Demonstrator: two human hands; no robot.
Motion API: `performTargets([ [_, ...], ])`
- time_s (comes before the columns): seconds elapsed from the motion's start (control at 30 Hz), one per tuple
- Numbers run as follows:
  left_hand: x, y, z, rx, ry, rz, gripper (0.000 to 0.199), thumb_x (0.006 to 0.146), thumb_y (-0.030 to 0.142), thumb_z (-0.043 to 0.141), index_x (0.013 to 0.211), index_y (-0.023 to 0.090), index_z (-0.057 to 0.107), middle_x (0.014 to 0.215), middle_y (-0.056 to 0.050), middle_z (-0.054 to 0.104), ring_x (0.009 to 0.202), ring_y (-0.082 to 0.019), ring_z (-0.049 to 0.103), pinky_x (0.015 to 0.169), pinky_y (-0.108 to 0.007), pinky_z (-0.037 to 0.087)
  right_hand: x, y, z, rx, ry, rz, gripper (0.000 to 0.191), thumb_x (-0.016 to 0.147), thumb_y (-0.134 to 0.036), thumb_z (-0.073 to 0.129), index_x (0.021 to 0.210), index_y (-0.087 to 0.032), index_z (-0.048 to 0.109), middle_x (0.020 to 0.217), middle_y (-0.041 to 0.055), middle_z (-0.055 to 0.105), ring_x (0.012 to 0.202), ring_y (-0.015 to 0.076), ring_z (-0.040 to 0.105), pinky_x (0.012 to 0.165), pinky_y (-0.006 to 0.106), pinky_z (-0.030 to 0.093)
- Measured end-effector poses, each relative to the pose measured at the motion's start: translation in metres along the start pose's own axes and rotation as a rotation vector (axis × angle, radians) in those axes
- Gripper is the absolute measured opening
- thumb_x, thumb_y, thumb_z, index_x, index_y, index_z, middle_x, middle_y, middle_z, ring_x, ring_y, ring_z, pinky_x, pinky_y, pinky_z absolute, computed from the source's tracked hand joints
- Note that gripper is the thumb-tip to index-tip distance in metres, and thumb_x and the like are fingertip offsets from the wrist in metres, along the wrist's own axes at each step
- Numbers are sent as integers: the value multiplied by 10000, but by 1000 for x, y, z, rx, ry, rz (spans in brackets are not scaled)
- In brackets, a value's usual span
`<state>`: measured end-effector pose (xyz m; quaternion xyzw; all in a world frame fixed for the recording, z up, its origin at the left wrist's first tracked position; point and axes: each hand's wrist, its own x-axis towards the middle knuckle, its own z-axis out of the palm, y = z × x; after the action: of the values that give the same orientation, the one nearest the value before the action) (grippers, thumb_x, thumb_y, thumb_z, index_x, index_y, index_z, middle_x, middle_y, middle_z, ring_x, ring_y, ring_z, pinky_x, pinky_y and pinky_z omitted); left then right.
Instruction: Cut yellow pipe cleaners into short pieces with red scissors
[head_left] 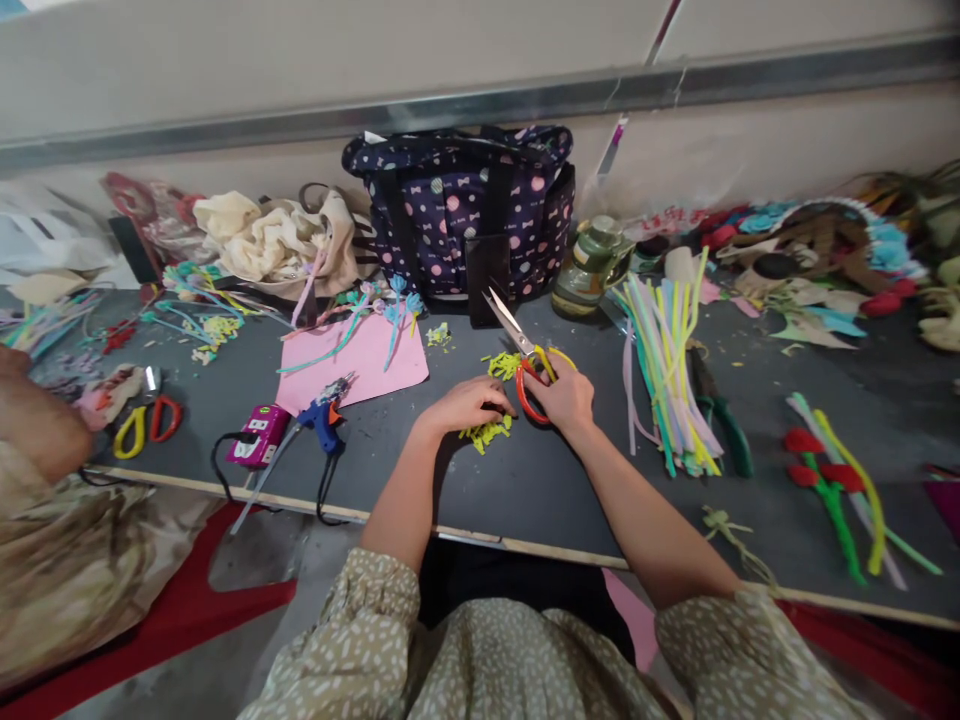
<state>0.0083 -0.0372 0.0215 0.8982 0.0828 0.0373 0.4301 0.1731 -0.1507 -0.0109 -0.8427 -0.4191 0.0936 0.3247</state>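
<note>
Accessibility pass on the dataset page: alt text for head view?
A person's right hand holds scissors with red and yellow handles; the left hand is at small yellow-green pieces on a dark table. Behind stands a patterned bag; to the right lies a pastel strip bundle.

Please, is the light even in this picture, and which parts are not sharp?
Head view: light soft, fairly even, no strong glare; head view: scissors in the right hand fairly sharp; head view: co-worker's clothing at the left edge looks blurred.
</note>
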Motion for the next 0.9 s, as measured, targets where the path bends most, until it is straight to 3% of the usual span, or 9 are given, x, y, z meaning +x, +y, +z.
performTargets([
  [0.3,1,0,0,-4,8,-68,90,722,212,626,753,230,709,818,-32,646,841,-177,558,809,-285,396,-2,-1,-3,-23,6,-18,370,764,-592,505,797,-223,515,637,-39,567,587,115,512,543,233,292],
  [0.53,-9,-9,-10,-172,133,-106,122,753,258,592,764,177,683,784,-37,639,716,-141,567,709,-266,431,-2,-2,-2,-1,1,-11,382,752,-598,524,811,-221,531,642,-36,565,585,113,503,546,239,291],
  [0.63,-9,-14,-10,-230,303,-169,137,750,277,593,767,166,672,775,-33,635,709,-133,565,682,-255,427,-1,-1,-2,21,0,-12,394,750,-588,535,892,-221,554,651,-36,571,590,114,510,552,240,305],
  [0.73,-6,-20,-10,-319,603,-253,139,725,296,624,745,163,656,732,-23,621,681,-122,546,655,-247,415,-2,-2,-4,26,5,-18,414,749,-585,532,930,-214,564,665,-27,578,595,120,519,560,243,325],
  [0.8,-4,-25,-11,-451,809,-298,159,705,316,647,747,163,645,698,-15,606,620,-106,514,603,-239,399,-4,-5,-5,14,23,-52,397,748,-580,532,898,-213,564,662,-28,573,594,119,523,560,240,334],
  [0.9,-3,-31,-16,-726,1012,-325,209,670,338,678,772,166,615,653,-3,587,529,-80,455,521,-224,355,-10,-9,-6,-30,10,-145,366,761,-573,522,817,-213,558,632,-32,557,577,114,518,534,234,325],
])
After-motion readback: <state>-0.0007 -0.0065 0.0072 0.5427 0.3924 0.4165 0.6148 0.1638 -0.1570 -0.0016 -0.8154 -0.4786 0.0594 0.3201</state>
